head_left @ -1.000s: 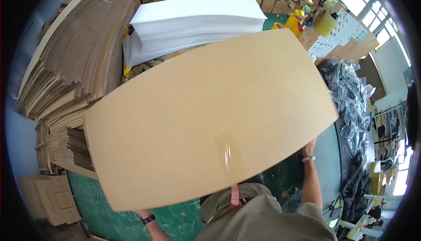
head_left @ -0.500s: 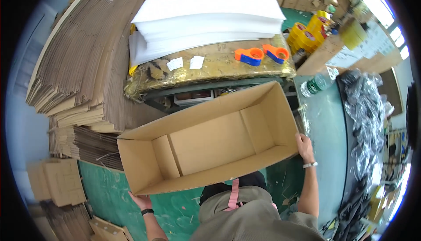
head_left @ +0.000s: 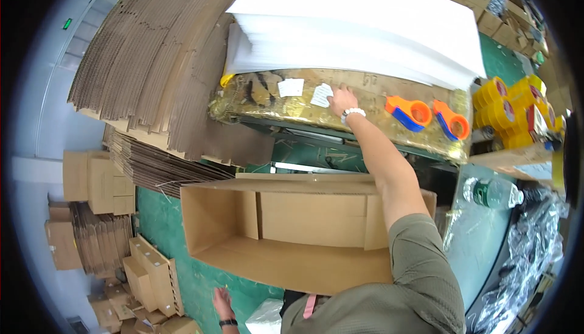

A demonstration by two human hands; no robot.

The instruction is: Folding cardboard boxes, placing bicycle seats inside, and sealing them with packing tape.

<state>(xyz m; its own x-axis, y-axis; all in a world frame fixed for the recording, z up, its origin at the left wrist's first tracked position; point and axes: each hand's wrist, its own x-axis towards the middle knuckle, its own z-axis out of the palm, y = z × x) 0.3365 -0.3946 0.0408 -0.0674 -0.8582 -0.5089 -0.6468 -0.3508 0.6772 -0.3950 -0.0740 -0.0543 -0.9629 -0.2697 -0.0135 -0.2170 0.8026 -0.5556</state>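
Note:
My right hand point(head_left: 342, 101) reaches over the tape-covered bench, its fingertips closed at the right edge of a small white paper slip point(head_left: 321, 95). A second pile of white slips point(head_left: 291, 87) lies to its left. Under my right arm, in front of my body, is a long cardboard box point(head_left: 310, 212) with its open side toward me; what holds it up is hidden. Low on the left, my left hand point(head_left: 222, 303) is open, holds nothing and is apart from the box.
White foam sheets point(head_left: 359, 24) are stacked on the bench point(head_left: 365, 85), beside two orange-and-blue tape dispensers point(head_left: 409, 114). Flattened cartons point(head_left: 152, 60) stand stacked at left. Yellow tape rolls point(head_left: 511, 109), a plastic bottle point(head_left: 491, 193) and clear plastic wrap point(head_left: 529, 249) are at right.
Both hands have let go of the box. My right hand has moved up to the paper slip on the bench. The box has levelled and sits lower, and the view has shifted.

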